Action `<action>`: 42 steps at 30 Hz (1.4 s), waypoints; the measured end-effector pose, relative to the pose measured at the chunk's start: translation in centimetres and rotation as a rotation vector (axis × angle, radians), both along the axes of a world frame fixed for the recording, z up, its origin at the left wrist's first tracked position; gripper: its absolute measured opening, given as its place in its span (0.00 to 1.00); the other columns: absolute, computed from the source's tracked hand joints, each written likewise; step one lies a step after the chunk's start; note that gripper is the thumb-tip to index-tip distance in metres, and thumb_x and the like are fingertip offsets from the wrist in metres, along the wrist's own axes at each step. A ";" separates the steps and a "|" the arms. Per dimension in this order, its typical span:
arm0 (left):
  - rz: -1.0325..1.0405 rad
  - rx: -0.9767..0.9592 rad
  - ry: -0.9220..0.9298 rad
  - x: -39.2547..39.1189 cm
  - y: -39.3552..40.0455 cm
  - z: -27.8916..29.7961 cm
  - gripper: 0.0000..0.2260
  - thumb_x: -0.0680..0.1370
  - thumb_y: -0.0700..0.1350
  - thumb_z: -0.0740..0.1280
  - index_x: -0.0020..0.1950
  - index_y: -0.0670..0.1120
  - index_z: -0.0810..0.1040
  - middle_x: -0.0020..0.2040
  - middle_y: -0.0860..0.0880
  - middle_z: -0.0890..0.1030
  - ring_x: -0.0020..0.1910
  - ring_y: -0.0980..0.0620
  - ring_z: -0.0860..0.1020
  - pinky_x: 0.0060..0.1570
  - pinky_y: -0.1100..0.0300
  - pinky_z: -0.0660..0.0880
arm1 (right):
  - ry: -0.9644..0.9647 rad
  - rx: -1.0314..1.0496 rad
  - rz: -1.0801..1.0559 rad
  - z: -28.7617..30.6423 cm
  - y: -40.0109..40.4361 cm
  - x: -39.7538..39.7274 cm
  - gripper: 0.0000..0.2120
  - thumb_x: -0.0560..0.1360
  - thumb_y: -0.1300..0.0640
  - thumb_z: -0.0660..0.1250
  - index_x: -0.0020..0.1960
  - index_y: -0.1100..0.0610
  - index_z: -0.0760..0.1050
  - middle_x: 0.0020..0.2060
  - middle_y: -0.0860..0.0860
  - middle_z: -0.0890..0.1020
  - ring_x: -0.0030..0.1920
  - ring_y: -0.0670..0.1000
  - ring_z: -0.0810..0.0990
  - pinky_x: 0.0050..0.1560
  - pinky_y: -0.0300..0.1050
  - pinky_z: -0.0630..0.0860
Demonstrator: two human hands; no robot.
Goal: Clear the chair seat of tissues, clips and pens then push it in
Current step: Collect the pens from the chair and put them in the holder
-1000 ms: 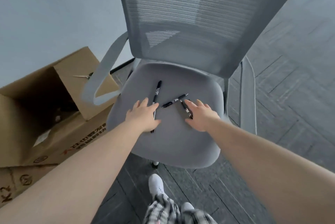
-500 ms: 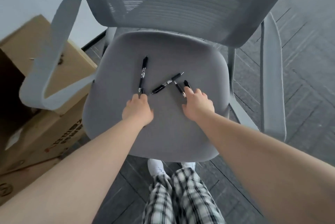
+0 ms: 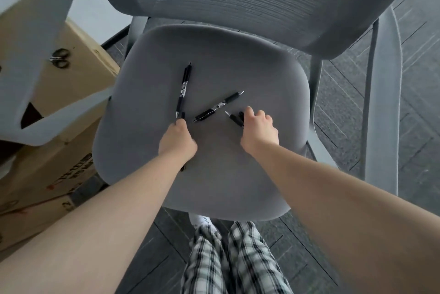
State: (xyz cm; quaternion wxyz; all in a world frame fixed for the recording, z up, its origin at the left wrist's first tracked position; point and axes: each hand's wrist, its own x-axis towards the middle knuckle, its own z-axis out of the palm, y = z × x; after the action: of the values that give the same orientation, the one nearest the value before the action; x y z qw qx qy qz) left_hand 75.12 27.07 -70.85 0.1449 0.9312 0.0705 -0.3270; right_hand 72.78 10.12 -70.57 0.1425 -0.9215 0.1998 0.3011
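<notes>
Clearly the pen-clearing step is under way: on the grey chair seat, the left hand is clenched around a black pen whose end pokes out beyond its knuckles, and the right hand pinches another pen. Two pens lie loose, one long pen just beyond the left hand and a middle pen between the hands, so each needs lifting next. Half a second ago both hands only touched pen tips; now they grip.
</notes>
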 end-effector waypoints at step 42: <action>-0.075 0.015 -0.126 6.7 -1.4 -1.0 0.10 0.77 0.41 0.57 0.57 0.40 0.68 0.52 0.40 0.76 0.54 0.38 0.73 0.43 0.53 0.67 | -0.069 -0.068 0.316 -0.5 0.4 4.1 0.14 0.72 0.66 0.62 0.57 0.57 0.72 0.50 0.55 0.79 0.55 0.60 0.75 0.40 0.47 0.68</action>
State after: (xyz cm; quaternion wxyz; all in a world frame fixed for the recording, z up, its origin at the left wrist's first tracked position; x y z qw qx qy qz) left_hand 81.79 25.69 -71.82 0.1299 0.9529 0.0285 -0.2725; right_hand 76.90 10.51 -71.09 0.0687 -0.9555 0.0575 0.2812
